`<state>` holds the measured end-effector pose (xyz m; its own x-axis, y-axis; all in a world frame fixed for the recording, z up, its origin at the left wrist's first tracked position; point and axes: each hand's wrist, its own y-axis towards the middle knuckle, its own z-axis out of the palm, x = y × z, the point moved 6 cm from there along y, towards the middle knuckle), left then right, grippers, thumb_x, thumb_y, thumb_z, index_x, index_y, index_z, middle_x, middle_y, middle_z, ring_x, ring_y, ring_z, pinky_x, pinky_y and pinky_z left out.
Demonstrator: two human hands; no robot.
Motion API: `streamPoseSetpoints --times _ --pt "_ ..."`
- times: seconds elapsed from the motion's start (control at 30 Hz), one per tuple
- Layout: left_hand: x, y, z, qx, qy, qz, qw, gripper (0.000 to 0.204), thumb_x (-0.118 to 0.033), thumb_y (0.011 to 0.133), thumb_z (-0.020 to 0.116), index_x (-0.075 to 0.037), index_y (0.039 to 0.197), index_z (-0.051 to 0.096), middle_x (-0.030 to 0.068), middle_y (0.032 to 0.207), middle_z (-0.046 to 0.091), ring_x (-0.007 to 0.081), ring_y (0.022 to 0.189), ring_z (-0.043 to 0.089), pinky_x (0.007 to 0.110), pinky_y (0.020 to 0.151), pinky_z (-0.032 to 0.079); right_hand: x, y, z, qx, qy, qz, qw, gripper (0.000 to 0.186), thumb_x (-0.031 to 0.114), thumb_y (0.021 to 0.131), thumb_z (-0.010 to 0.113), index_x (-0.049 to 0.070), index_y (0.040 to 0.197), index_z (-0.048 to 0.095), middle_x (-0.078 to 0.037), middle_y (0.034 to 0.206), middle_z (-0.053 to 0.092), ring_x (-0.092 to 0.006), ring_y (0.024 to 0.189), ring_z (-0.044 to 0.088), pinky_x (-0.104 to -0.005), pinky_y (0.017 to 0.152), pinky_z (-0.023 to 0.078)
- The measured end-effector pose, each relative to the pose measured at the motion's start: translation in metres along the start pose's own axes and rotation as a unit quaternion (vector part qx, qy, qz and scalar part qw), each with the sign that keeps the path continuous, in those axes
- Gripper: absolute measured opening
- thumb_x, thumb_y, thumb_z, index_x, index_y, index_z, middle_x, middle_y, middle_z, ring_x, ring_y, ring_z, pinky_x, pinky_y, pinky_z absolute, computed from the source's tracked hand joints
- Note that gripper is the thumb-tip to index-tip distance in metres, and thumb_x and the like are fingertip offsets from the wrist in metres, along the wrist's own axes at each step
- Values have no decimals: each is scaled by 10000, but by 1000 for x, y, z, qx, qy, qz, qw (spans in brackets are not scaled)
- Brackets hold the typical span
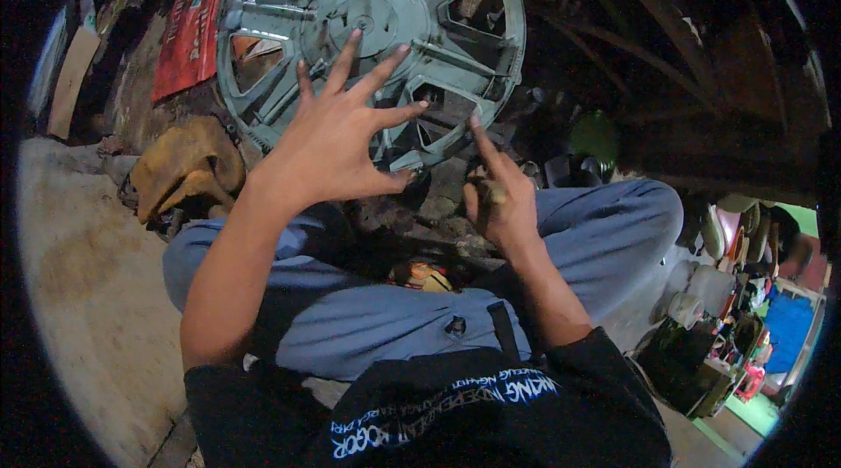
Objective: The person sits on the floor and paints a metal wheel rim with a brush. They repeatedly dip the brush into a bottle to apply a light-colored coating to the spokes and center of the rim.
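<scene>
A large grey-green wheel cover [390, 5] with wide spokes and openings between them stands or leans in front of me, at the top of the head view. My left hand [328, 139] is spread wide before its lower left part, the fingertips over the hub and spokes. Whether those fingertips touch it, I cannot tell. To the right, my right hand [505, 205] points its index finger at the lower right rim, at or close to it. Its other fingers are curled, with a small yellowish patch showing among them that I cannot make out.
A crumpled yellow-brown piece [188, 170] lies left of my knee, below a red printed sheet [194, 21]. Wooden beams [666, 69] and a round green thing [594, 135] are at the right. A colourful packet [427, 277] sits between my crossed legs. Clutter fills the far right.
</scene>
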<state>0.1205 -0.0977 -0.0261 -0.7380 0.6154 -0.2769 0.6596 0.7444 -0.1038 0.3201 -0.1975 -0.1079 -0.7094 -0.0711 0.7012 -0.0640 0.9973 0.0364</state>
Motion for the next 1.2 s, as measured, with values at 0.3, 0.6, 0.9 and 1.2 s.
streamPoseSetpoints --times 0.3,0.6,0.9,1.2 --pt "2 0 0 -7 -8 3 1000 776 -457 668 864 -339 1409 668 36 1743 210 475 1592 32 797 1189 49 9 -6 14 62 -28 -33 997 971 83 816 735 470 1606 325 -196 1011 619 -452 803 673 -525 712 574" --pt "1 -1 0 11 0 -5 1000 787 -451 661 866 -347 1414 663 30 1747 197 462 1596 33 793 1194 40 -9 -4 -58 -249 129 45 959 588 -32 966 601 27 1540 483 -182 1301 699 -221 1160 668 -331 1021 509" --pt "1 0 1 0 1 -8 1000 770 -434 667 864 -349 1407 668 34 1745 197 463 1595 33 810 1180 54 17 -32 -31 -79 68 -121 987 273 58 902 728 5 1168 753 -250 1346 661 -389 1184 680 -404 1011 527" --pt "-1 4 0 5 6 -8 1000 760 -442 689 861 -345 1415 661 40 1749 184 470 1595 10 828 1162 62 23 -27 -38 -101 20 -139 985 237 -7 853 717 103 1048 795 -217 1332 670 -355 1221 679 -403 989 546"
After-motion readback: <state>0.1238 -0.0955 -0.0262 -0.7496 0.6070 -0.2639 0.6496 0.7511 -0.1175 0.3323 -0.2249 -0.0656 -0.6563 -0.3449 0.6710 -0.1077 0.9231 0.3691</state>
